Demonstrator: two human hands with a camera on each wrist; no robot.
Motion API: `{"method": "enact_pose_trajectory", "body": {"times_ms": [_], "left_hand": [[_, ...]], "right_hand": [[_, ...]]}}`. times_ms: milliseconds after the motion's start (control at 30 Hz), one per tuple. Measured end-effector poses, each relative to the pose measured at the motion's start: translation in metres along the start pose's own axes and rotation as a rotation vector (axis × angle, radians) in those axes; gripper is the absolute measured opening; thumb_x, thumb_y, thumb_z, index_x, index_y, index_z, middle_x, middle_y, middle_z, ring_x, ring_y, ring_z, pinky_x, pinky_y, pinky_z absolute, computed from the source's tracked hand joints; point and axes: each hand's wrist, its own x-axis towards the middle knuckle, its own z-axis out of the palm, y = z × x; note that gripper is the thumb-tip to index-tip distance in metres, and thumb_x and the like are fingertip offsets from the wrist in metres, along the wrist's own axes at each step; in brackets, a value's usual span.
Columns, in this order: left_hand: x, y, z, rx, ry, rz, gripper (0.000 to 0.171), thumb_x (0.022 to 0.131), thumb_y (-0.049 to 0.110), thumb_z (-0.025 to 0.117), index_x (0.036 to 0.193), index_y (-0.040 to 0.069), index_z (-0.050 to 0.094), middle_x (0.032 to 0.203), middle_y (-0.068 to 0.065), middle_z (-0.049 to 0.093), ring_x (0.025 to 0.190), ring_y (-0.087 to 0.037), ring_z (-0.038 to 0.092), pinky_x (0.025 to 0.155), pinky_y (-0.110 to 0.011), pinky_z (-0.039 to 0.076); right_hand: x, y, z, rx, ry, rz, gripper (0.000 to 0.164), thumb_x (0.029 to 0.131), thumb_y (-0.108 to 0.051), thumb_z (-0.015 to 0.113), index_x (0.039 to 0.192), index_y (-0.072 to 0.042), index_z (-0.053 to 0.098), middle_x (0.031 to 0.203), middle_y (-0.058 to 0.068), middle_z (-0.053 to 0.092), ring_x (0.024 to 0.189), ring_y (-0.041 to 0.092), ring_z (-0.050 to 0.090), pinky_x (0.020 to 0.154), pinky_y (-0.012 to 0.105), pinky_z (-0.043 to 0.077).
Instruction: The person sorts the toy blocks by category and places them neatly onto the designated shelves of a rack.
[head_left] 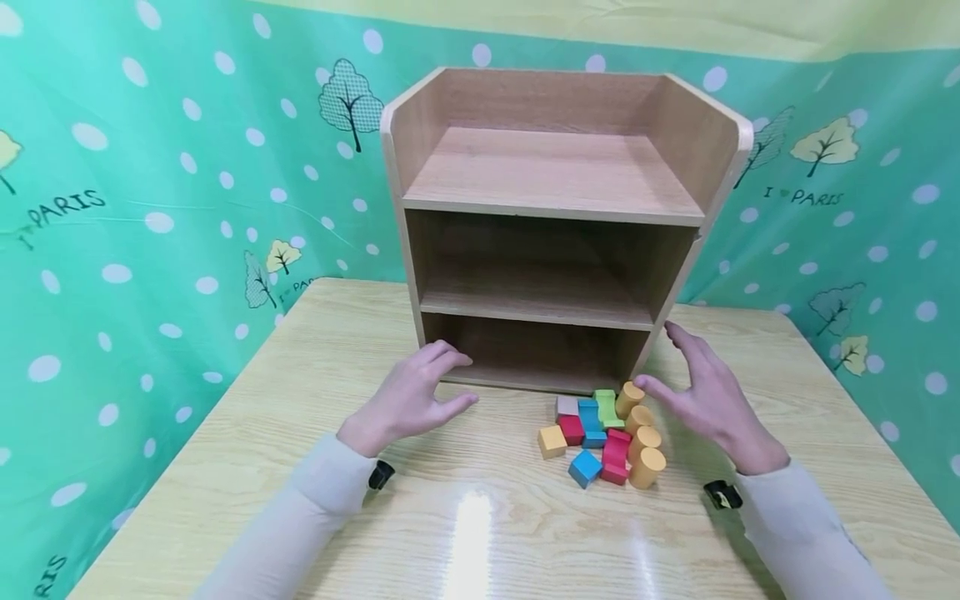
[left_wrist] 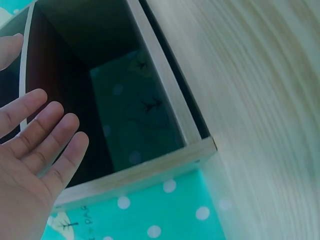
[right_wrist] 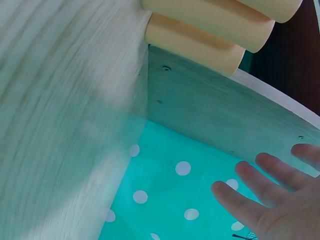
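A wooden shelf unit [head_left: 551, 212] with an upper tray and two open compartments stands at the back of the table. My left hand [head_left: 420, 387] hovers by its lower left corner, fingers spread and holding nothing. On the other side, my right hand [head_left: 705, 400] is held beside the lower right corner, fingers extended, palm turned inward and bare. Between the hands lies a group of toy blocks: tan cylinders [head_left: 647, 468] in a row nearest the right hand, a green notched block [head_left: 607, 408], a blue notched block [head_left: 590, 421], a red notched block [head_left: 616, 456] and several small cubes [head_left: 552, 442].
The light wood table [head_left: 315, 517] carries everything. A green polka-dot cloth [head_left: 187, 208] hangs behind and to the sides of it. Black straps [head_left: 381, 475] show at both wrists. The shelf's right side panel [right_wrist: 200, 95] rises next to the right hand.
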Motion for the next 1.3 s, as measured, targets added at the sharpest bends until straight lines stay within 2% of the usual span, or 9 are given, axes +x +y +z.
{"method": "enact_pose_trajectory", "body": {"times_ms": [200, 533, 733, 900, 1300], "left_hand": [[0.003, 0.007, 0.008, -0.03, -0.045, -0.022, 0.045, 0.082, 0.038, 0.072, 0.113, 0.007, 0.063, 0.104, -0.002, 0.059, 0.095, -0.017, 0.058, 0.082, -0.031, 0.049], [0.007, 0.015, 0.017, -0.072, -0.098, -0.044, 0.046, 0.083, 0.039, 0.071, 0.115, 0.008, 0.062, 0.107, -0.001, 0.059, 0.1, -0.014, 0.055, 0.088, -0.031, 0.047], [0.011, 0.019, 0.021, -0.101, -0.13, -0.053, 0.047, 0.083, 0.039, 0.071, 0.117, 0.009, 0.062, 0.107, -0.002, 0.059, 0.101, -0.015, 0.056, 0.089, -0.033, 0.047], [0.012, 0.022, 0.025, -0.086, -0.157, -0.067, 0.046, 0.082, 0.04, 0.072, 0.117, 0.011, 0.062, 0.107, 0.001, 0.059, 0.102, -0.015, 0.056, 0.089, -0.034, 0.047], [0.019, 0.032, 0.037, -0.147, -0.218, -0.064, 0.049, 0.083, 0.04, 0.071, 0.12, 0.01, 0.06, 0.111, -0.001, 0.059, 0.102, -0.016, 0.056, 0.09, -0.031, 0.047]], "right_hand": [[0.004, 0.0, 0.001, 0.064, 0.024, -0.017, 0.09, 0.082, -0.047, 0.071, 0.152, -0.017, 0.023, 0.145, 0.019, 0.036, 0.125, 0.039, 0.039, 0.092, 0.061, 0.04], [0.012, -0.006, 0.001, 0.201, 0.025, 0.001, 0.085, 0.083, -0.042, 0.072, 0.151, -0.028, 0.024, 0.148, 0.011, 0.036, 0.126, 0.038, 0.041, 0.093, 0.062, 0.041], [0.018, -0.009, 0.001, 0.26, 0.023, 0.011, 0.082, 0.084, -0.044, 0.07, 0.151, -0.028, 0.026, 0.148, 0.008, 0.036, 0.126, 0.038, 0.042, 0.092, 0.061, 0.042], [0.022, -0.012, 0.002, 0.297, 0.022, 0.014, 0.08, 0.084, -0.045, 0.068, 0.15, -0.03, 0.025, 0.148, 0.008, 0.037, 0.125, 0.037, 0.043, 0.09, 0.059, 0.044], [0.023, -0.014, 0.002, 0.343, 0.062, 0.017, 0.073, 0.089, -0.038, 0.065, 0.15, -0.022, 0.029, 0.143, 0.011, 0.041, 0.123, 0.039, 0.046, 0.087, 0.057, 0.045]]}}
